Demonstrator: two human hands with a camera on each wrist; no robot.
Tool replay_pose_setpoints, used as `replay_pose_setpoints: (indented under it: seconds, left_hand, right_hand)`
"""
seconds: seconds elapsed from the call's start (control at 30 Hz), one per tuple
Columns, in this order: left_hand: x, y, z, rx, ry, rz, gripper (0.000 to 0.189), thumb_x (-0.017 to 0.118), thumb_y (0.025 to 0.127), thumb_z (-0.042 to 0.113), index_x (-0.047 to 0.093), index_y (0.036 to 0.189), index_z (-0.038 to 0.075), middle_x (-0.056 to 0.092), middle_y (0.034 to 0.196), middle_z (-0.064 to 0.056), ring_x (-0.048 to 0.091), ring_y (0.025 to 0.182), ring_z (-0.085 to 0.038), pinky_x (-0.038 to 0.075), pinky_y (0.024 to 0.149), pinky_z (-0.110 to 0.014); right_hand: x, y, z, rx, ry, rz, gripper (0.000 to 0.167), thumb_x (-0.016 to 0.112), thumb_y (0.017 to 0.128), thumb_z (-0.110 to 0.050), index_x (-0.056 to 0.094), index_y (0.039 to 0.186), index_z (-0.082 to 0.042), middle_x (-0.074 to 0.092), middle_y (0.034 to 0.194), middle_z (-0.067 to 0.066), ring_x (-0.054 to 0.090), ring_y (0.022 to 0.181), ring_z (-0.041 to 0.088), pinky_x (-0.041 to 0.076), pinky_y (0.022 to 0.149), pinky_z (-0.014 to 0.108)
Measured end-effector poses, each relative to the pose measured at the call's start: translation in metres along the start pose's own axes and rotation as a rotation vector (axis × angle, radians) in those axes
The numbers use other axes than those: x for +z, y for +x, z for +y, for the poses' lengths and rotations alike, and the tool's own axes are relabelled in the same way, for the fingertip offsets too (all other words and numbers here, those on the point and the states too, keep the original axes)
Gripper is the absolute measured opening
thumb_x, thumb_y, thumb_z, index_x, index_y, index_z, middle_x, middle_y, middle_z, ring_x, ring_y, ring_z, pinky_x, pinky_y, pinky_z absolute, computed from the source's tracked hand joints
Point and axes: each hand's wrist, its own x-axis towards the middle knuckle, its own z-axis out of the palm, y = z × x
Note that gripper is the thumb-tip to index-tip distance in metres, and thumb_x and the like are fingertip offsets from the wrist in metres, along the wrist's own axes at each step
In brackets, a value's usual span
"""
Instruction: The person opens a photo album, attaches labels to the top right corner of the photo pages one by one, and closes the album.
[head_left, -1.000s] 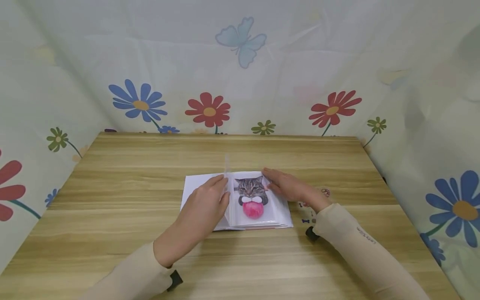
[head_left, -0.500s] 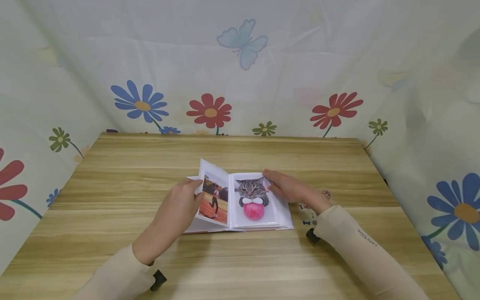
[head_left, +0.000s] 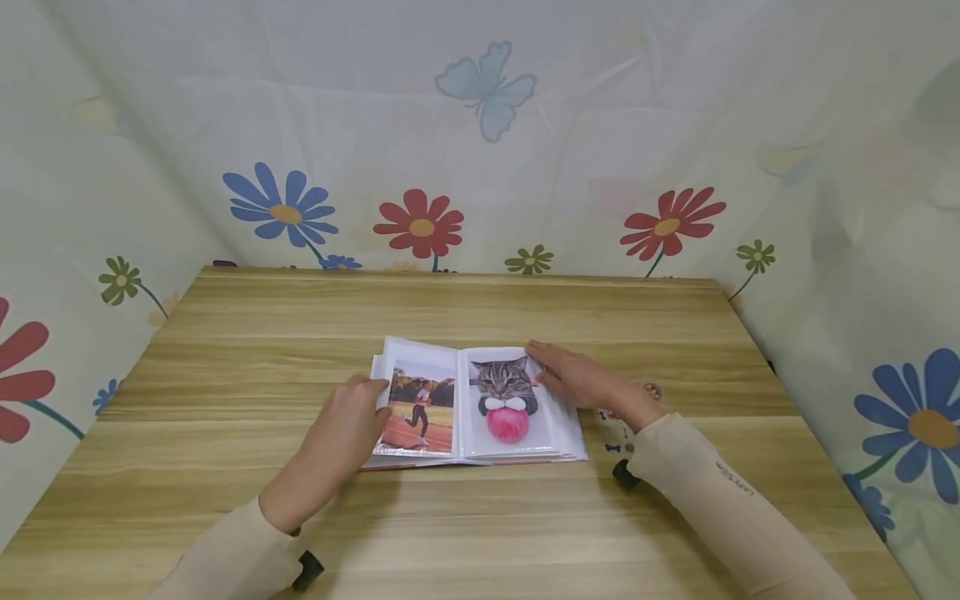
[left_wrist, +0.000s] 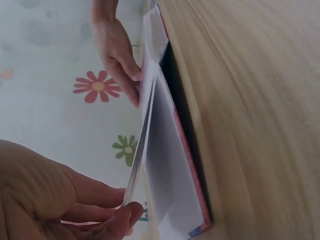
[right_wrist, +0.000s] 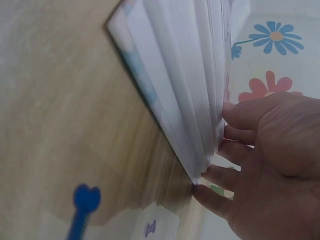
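A small photo album [head_left: 572,437] lies spread on the table. Its left page carries a photo of a runner on a track [head_left: 422,408]; on the right page is a cat photo [head_left: 502,379] with a pink fluffy ball at its lower edge. My left hand [head_left: 333,429] pinches the outer edge of the left page between thumb and fingers. In the left wrist view that page [left_wrist: 141,145] is raised at an angle above the white inside cover [left_wrist: 170,165]. My right hand [head_left: 581,383] rests along the album's right edge, its extended fingertips touching the stacked page edges [right_wrist: 185,65].
A clear sheet with small printed stickers [head_left: 615,448] lies on the wooden table [head_left: 480,542], partly under my right forearm. The right wrist view shows its blue bone shape [right_wrist: 86,205]. A flowered cloth [head_left: 570,167] hangs behind the table and at both sides.
My left hand has carried the page from upright at the spine over to the left and lowered it, bringing the runner photo into view. The right hand has stayed in place.
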Motion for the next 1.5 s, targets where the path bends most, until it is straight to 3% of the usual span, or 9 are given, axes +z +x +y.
replay_pose_setpoints:
  seconds: [0.3,0.53,0.83,1.07,1.23,1.5]
  left_hand:
    - [0.013,-0.004,-0.009,-0.036,0.025,-0.053,0.034,0.077,0.086,-0.003,0.068,0.115,-0.017,0.065,0.108,-0.033,0.069,0.097,-0.047,0.06,0.084,-0.053]
    - [0.022,-0.006,-0.013,-0.018,0.032,-0.046,0.029,0.077,0.085,-0.005,0.07,0.111,-0.015,0.062,0.107,-0.03,0.069,0.092,-0.042,0.061,0.08,-0.049]
    - [0.022,-0.007,-0.008,0.011,0.133,-0.09,0.015,0.074,0.086,-0.003,0.077,0.101,-0.008,0.066,0.1,-0.022,0.069,0.085,-0.036,0.06,0.069,-0.047]
    - [0.023,-0.008,-0.006,0.011,0.181,-0.083,0.009,0.077,0.088,0.004,0.078,0.094,-0.003,0.068,0.101,-0.021,0.068,0.088,-0.035,0.06,0.068,-0.05]
    - [0.024,-0.007,-0.006,0.003,0.182,-0.083,0.012,0.078,0.089,0.009,0.077,0.092,-0.002,0.068,0.102,-0.02,0.065,0.091,-0.034,0.059,0.073,-0.051]
    - [0.019,-0.002,-0.002,-0.041,0.219,-0.09,0.027,0.082,0.088,0.026,0.075,0.093,0.0,0.068,0.093,-0.015,0.066,0.081,-0.033,0.055,0.058,-0.048]
  right_hand:
    - [0.001,0.0,0.0,0.001,-0.011,0.003,0.057,0.047,0.11,-0.018,0.028,0.162,-0.002,0.025,0.167,0.02,0.024,0.154,0.038,0.021,0.123,0.052]
    - [0.001,-0.002,0.0,-0.008,-0.013,0.014,0.057,0.048,0.11,-0.017,0.029,0.161,-0.001,0.026,0.167,0.02,0.025,0.153,0.039,0.022,0.123,0.052]
    - [0.002,-0.001,0.0,0.005,-0.004,0.007,0.058,0.048,0.11,-0.02,0.028,0.162,-0.003,0.024,0.168,0.018,0.023,0.154,0.037,0.02,0.123,0.051]
    - [0.002,-0.002,0.0,-0.014,-0.021,0.021,0.058,0.047,0.11,-0.018,0.027,0.162,-0.001,0.023,0.167,0.021,0.024,0.153,0.04,0.021,0.123,0.053]
    - [0.0,-0.001,0.0,-0.003,-0.012,0.019,0.059,0.049,0.11,-0.02,0.027,0.162,-0.003,0.023,0.168,0.018,0.023,0.154,0.037,0.02,0.123,0.051]
    - [-0.002,-0.004,0.004,-0.025,0.055,0.059,0.059,0.054,0.108,-0.018,0.033,0.159,0.003,0.026,0.165,0.023,0.027,0.152,0.042,0.022,0.122,0.054]
